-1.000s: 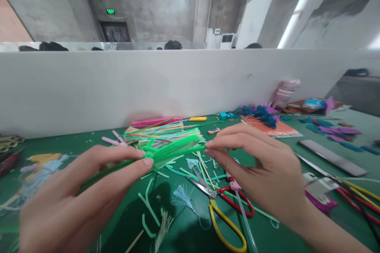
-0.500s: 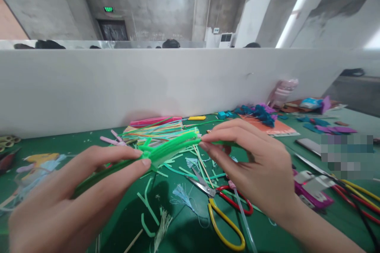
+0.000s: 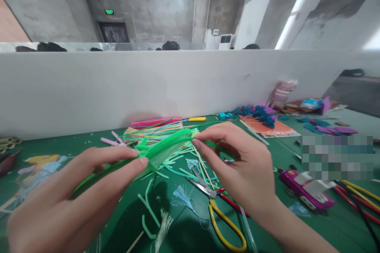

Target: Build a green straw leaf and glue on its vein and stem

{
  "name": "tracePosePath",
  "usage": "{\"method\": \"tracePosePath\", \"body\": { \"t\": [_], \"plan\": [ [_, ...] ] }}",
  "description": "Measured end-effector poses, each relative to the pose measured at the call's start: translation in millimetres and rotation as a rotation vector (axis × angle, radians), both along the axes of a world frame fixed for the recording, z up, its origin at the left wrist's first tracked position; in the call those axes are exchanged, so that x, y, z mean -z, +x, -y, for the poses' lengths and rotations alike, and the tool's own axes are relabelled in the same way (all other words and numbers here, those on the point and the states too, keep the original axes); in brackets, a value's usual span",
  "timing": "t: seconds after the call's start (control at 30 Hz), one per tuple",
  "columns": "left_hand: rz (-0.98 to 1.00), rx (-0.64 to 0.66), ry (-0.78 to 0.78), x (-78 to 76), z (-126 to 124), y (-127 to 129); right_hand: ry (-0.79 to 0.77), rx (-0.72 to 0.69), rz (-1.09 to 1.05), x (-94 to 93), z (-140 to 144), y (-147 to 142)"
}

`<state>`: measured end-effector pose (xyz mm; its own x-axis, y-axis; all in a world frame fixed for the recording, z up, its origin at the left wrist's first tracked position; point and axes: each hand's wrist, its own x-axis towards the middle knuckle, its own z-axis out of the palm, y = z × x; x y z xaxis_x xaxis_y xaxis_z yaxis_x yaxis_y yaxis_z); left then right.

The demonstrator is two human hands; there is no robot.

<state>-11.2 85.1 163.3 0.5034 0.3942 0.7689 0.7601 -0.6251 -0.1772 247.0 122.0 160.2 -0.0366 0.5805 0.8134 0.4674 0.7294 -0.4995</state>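
Observation:
Between my two hands stretches a bundle of bright green pipe cleaners [image 3: 169,142], with a pale see-through sheet hanging below its upper strand. My left hand [image 3: 80,189] pinches its left part between thumb and fingers, where short green ends stick out; more green runs back under the palm. At the right tip, my right hand [image 3: 237,158] is closed in a thumb-and-finger pinch, and a green strand passes behind its fingers. Below the bundle lie scissors [image 3: 210,193] with red and yellow handles, blades apart. A light blue tassel [image 3: 182,197] rests beside them.
Behind the hands lies a pile of coloured pipe cleaners [image 3: 154,131] against a white partition [image 3: 118,87]. Green scraps [image 3: 148,201] are scattered in front. To the right are a purple device [image 3: 307,189], more scissors [image 3: 356,197] and an orange sheet [image 3: 276,126] with blue pieces.
My right hand has shifted left, bringing its fingertips nearer to the left hand, and the green bundle now bows slightly upward. My left hand has moved only a little.

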Motion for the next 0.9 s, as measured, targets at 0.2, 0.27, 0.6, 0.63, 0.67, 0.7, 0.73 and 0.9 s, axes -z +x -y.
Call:
{"method": "tracePosePath", "body": {
  "t": [0.2, 0.27, 0.6, 0.63, 0.67, 0.7, 0.73, 0.9],
  "plan": [
    [-0.019, -0.01, 0.026, 3.5, 0.1, -6.2, -0.054, -0.022, -0.082, 5.5, 0.0, -5.4],
    [-0.024, -0.018, 0.045, 4.0, 0.0, -6.6, -0.064, -0.026, -0.094, 6.0, -0.3, -6.1],
    [-0.024, -0.011, 0.024, 2.2, -0.9, -3.1, -0.043, 0.002, -0.105, 5.8, -4.6, -10.2],
    [-0.028, -0.007, 0.02, 2.9, -1.3, -3.4, -0.039, 0.013, -0.104, 5.9, -5.1, -10.7],
    [-0.028, -0.01, 0.012, 3.4, -1.6, -3.8, -0.035, 0.025, -0.104, 6.1, -5.5, -11.1],
    [-0.03, -0.012, 0.006, 3.5, -1.8, -4.1, -0.033, 0.036, -0.106, 6.2, -5.8, -11.6],
    [-0.028, -0.019, 0.007, 3.2, -1.9, -4.4, -0.031, 0.045, -0.109, 6.3, -6.0, -12.0],
    [-0.056, -0.031, 0.009, 1.8, -0.5, -7.5, -0.025, 0.035, -0.131, 6.5, -7.2, -13.4]
  ]
}}
